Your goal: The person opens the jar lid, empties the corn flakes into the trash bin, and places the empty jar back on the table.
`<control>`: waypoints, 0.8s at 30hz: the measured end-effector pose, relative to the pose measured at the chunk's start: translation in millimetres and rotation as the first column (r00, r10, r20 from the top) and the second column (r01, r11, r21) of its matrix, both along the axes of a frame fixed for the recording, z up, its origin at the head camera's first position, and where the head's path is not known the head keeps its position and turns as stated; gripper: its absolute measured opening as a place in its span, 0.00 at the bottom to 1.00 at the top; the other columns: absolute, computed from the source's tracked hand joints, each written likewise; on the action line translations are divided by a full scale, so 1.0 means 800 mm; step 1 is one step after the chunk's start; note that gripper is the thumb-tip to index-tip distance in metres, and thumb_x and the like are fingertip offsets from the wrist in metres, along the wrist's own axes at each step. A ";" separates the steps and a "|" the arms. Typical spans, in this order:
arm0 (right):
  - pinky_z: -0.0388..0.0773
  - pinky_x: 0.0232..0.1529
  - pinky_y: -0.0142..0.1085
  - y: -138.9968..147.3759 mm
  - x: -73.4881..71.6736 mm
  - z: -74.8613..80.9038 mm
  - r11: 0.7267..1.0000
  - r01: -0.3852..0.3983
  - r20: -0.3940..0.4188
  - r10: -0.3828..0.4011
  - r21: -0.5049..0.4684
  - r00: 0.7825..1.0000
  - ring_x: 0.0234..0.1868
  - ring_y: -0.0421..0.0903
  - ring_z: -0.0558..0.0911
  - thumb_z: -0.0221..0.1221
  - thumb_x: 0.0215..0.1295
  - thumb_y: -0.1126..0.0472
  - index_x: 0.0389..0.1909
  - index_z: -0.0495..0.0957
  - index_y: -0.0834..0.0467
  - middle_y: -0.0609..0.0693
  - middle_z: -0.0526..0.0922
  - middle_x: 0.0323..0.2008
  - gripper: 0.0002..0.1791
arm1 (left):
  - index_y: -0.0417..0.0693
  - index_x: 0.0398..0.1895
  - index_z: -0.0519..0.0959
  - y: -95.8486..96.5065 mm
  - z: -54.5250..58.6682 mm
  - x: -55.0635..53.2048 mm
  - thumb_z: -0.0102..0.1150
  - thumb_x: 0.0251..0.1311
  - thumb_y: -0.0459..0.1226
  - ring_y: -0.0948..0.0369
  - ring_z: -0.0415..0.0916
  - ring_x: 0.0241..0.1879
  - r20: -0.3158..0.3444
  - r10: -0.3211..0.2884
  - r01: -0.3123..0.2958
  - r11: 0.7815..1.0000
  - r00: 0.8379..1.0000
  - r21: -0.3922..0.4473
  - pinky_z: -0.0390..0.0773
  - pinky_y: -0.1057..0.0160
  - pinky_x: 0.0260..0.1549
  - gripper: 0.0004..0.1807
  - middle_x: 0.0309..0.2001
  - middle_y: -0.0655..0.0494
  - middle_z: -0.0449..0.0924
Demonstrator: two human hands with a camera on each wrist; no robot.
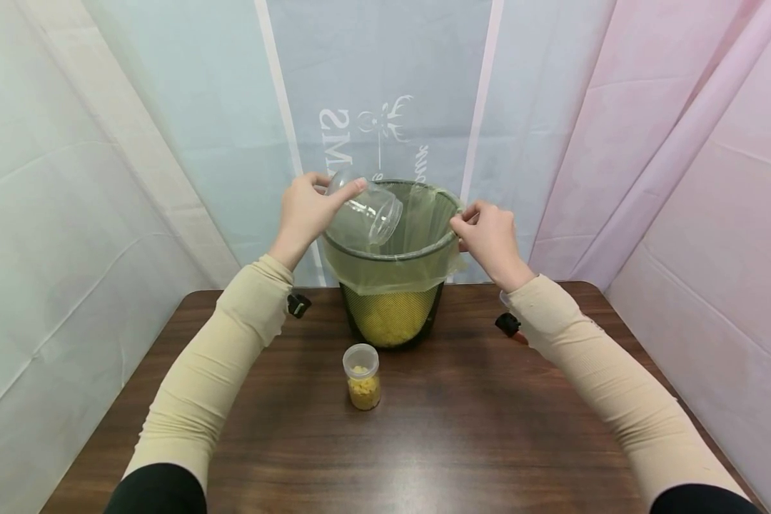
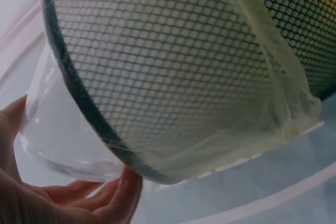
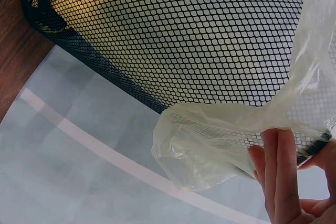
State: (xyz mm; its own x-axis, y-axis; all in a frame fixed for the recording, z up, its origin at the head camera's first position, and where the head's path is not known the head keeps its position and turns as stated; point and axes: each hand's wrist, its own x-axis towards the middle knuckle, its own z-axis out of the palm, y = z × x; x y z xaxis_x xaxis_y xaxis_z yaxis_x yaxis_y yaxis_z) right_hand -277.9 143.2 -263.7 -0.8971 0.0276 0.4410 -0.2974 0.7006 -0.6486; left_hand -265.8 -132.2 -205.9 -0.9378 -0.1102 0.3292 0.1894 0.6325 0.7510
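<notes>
My left hand [image 1: 310,214] grips a clear plastic jar [image 1: 380,214], tilted with its mouth over the inside of a black mesh waste bin [image 1: 437,303]. In the left wrist view the jar [image 2: 63,129] overlaps the bin's rim, with fingers curled beneath it. A pale yellowish bin liner [image 1: 392,275] is folded outward over that rim. At the right side of the rim, my right hand [image 1: 491,239] pinches the rim and liner between thumb and fingers. In the right wrist view the liner [image 3: 194,150] hangs loose beside those fingers. Yellow material shows through the bin's lower mesh.
In front of the bin stands a small clear jar [image 1: 363,378] partly filled with yellow pieces. Both jar and bin stand on a dark wooden table [image 1: 437,435]. Pale fabric curtains [image 1: 540,107] enclose the back and sides.
</notes>
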 end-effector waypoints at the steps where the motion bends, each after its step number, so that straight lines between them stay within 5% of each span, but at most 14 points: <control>1: 0.77 0.24 0.34 0.000 0.000 0.000 1.000 0.000 0.000 0.000 -0.001 1.000 0.18 0.44 0.83 0.52 0.60 0.55 0.33 0.77 0.59 0.55 0.84 0.24 0.11 | 0.41 0.54 0.75 -0.001 0.000 0.000 0.61 0.40 0.70 0.56 0.75 0.46 0.016 -0.003 0.002 1.000 1.000 0.009 0.76 0.57 0.42 0.48 0.51 0.47 0.78; 10: 0.78 0.27 0.37 0.001 0.001 0.001 1.000 0.003 0.006 -0.003 0.005 1.000 0.18 0.45 0.84 0.52 0.60 0.55 0.32 0.77 0.58 0.55 0.84 0.24 0.11 | 0.42 0.58 0.73 0.001 0.003 0.003 0.58 0.43 0.71 0.56 0.76 0.46 0.051 -0.013 0.011 0.999 0.999 0.036 0.77 0.57 0.44 0.49 0.51 0.46 0.78; 16: 0.78 0.26 0.36 0.001 0.000 0.001 1.000 0.001 0.001 -0.001 0.004 1.000 0.19 0.46 0.84 0.52 0.60 0.56 0.32 0.77 0.59 0.56 0.85 0.24 0.11 | 0.49 0.60 0.73 0.012 0.005 0.012 0.64 0.39 0.68 0.57 0.77 0.46 -0.111 -0.027 0.018 0.996 0.993 -0.082 0.76 0.59 0.46 0.47 0.55 0.50 0.78; 24: 0.78 0.27 0.36 0.000 -0.002 0.001 1.000 -0.005 -0.003 0.005 0.001 1.000 0.17 0.43 0.83 0.51 0.60 0.56 0.32 0.77 0.59 0.56 0.85 0.24 0.10 | 0.41 0.59 0.72 0.024 -0.001 0.022 0.72 0.37 0.60 0.52 0.73 0.57 -0.399 -0.083 -0.025 0.966 0.913 -0.258 0.69 0.55 0.57 0.47 0.56 0.47 0.77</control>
State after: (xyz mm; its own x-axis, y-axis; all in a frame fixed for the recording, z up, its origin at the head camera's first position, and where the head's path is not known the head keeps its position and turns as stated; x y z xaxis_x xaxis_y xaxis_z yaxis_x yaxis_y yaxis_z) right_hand -279.6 143.5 -263.0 -0.8959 0.0231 0.4436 -0.3024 0.6998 -0.6472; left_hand -248.1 -113.2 -206.5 -0.7200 0.0523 0.6920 0.4623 0.7798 0.4221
